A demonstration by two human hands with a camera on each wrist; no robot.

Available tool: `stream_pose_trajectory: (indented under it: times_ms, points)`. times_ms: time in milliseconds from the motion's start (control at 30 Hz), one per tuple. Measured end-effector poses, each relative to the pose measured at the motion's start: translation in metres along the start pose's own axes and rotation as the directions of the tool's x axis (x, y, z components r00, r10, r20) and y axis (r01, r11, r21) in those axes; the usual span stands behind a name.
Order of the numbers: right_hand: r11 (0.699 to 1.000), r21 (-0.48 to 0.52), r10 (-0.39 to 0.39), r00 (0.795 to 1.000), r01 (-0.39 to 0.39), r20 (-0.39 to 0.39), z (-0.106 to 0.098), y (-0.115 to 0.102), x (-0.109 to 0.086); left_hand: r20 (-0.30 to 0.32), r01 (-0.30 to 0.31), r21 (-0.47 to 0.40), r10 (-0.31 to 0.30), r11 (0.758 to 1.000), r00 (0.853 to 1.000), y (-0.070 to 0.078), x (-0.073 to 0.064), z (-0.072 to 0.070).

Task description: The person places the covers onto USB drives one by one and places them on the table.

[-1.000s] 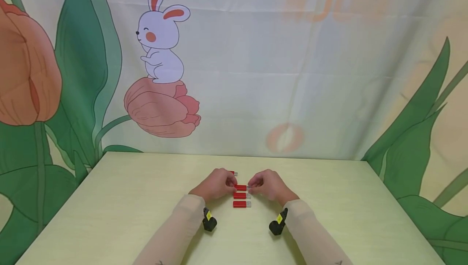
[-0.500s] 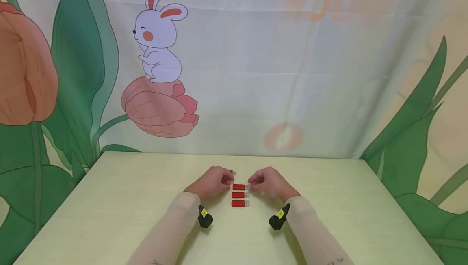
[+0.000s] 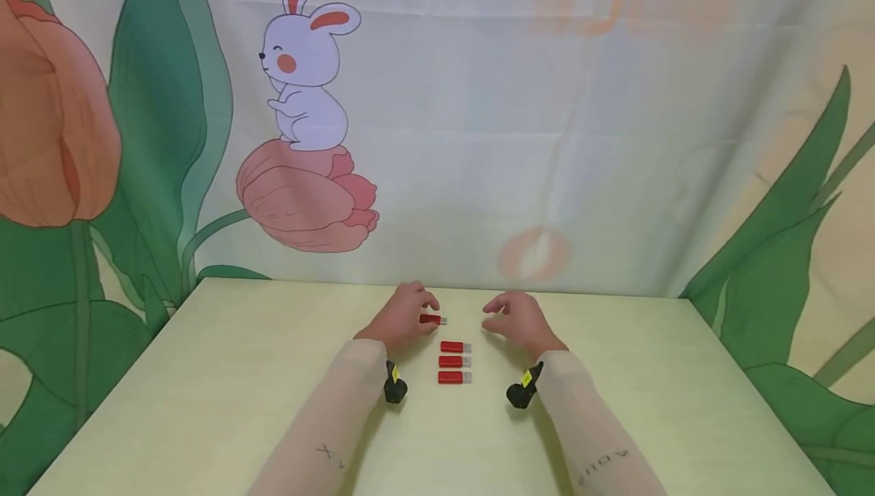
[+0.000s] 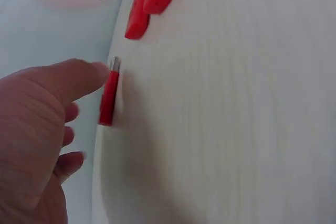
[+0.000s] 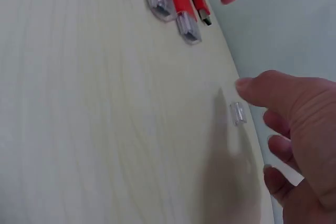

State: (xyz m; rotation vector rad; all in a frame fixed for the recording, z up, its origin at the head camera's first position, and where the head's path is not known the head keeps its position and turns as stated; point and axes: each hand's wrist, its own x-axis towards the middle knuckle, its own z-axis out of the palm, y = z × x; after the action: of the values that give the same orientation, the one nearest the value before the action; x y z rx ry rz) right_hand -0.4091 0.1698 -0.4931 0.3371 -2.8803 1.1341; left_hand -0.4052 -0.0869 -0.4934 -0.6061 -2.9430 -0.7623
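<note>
My left hand [image 3: 402, 319] reaches around a red USB stick [image 3: 431, 319] with a bare metal plug, thumb and fingers spread on either side of it. In the left wrist view, the thumb overlaps the plug end of this stick [image 4: 108, 100], which lies on the table. To the right, my right hand [image 3: 522, 323] hovers with thumb and fingers apart, holding nothing. A small clear cap [image 5: 238, 114] lies close by its thumb in the right wrist view. Nearer me, three red USB sticks with clear caps lie in a column: top [image 3: 451, 346], middle [image 3: 450, 361], bottom [image 3: 450, 377].
The pale wooden table [image 3: 205, 405] ends at a back edge just beyond the hands. Behind it hangs a printed curtain [image 3: 444, 139] with a rabbit and tulips. A small black camera sits on each wrist, the left one [image 3: 394, 388] and the right one [image 3: 522, 390].
Both hands have moved away from the capped sticks toward the back of the table. The left has come around the uncapped USB stick; the right has left the top capped stick and spread its fingers.
</note>
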Motion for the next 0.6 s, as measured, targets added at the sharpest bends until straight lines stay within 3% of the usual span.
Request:
stream_pose_trajectory:
  times_ms: [233, 367, 600]
  points:
    - [0.995, -0.100, 0.027, 0.997, -0.019, 0.074, 0.0004, 0.0018, 0.0076, 0.074, 0.062, 0.047, -0.066, 0.997, 0.995, -0.0029, 0.0030, 0.0005]
    - [0.991, -0.123, 0.066, 0.994, -0.055, 0.085, -0.0016, 0.0033, 0.0077, 0.090, 0.027, 0.033, -0.030, 0.999, 0.996, -0.0036, 0.0053, 0.0006]
    - [0.989, -0.139, 0.058, 0.992, -0.042, 0.111, -0.0047, 0.0026, 0.0054, 0.090, -0.009, 0.056, 0.004, 0.998, 0.996, -0.0054, 0.0101, 0.0043]
